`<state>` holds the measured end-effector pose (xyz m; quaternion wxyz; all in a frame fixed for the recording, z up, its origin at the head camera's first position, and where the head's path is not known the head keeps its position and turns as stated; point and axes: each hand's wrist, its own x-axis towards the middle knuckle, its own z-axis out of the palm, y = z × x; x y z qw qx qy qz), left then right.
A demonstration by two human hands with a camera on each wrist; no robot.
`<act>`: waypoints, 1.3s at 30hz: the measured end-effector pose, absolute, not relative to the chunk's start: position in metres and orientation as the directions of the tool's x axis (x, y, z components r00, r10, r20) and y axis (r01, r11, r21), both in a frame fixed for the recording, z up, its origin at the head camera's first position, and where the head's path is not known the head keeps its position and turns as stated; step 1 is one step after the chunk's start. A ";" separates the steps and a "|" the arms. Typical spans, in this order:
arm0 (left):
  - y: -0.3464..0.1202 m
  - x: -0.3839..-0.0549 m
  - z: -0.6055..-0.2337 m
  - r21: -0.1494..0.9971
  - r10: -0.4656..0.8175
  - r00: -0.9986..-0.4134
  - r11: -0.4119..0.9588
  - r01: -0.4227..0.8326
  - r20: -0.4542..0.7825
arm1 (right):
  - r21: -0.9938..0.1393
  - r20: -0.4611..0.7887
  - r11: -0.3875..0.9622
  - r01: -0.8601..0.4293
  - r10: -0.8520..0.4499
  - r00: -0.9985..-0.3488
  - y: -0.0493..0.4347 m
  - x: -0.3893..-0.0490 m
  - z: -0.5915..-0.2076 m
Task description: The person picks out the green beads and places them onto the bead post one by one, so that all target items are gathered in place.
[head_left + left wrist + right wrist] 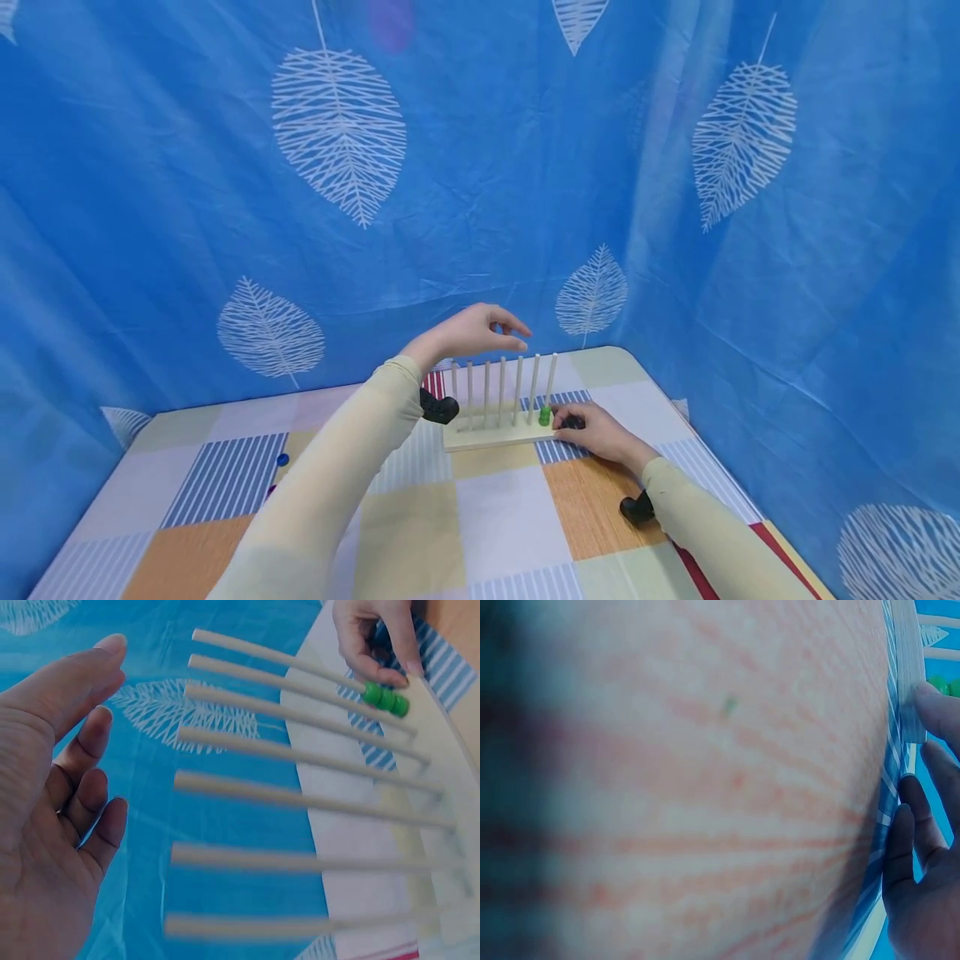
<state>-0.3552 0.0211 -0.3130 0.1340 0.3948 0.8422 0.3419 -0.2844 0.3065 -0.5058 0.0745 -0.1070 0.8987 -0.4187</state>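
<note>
A pale wooden peg rack (495, 435) with a row of several upright rods stands near the table's far side. Stacked low on its rightmost rod are green beads (386, 699). My left hand (480, 329) hovers just over the rod tops, fingers loosely bent and apart from the thumb. Nothing lies between those fingers in the left wrist view. At the rack's right end, my right hand (596, 433) grips the base, its thumb at the front edge and fingertips close beside the green beads. Only part of this hand appears in the right wrist view.
A blue bead (282, 459) lies on the patchwork tablecloth (408, 533) to the left, and a purple bead (272, 491) is partly hidden behind my left sleeve. A blue curtain (480, 167) with white leaves hangs behind the table and along its right side.
</note>
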 end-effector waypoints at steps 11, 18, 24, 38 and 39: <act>-0.042 -0.338 -0.306 0.703 0.691 -0.718 0.471 0.533 0.081 | -0.768 -0.046 0.629 -0.117 -0.237 -0.971 0.304 -0.283 -0.506; -0.084 -0.329 -0.316 0.688 0.646 -0.757 0.506 0.520 0.098 | -0.770 -0.069 0.633 -0.082 -0.211 -0.975 0.300 -0.281 -0.504; -0.119 -0.319 -0.329 0.688 0.598 -0.796 0.541 0.484 0.090 | -0.774 -0.068 0.627 -0.089 -0.222 -0.973 0.300 -0.282 -0.503; -0.181 -0.297 -0.370 0.705 0.506 -0.862 0.596 0.384 0.042 | -0.775 -0.063 0.625 -0.089 -0.217 -0.974 0.300 -0.282 -0.503; -0.185 -0.296 -0.373 0.704 0.498 -0.866 0.603 0.374 0.033 | -0.778 -0.065 0.622 -0.085 -0.215 -0.975 0.300 -0.282 -0.503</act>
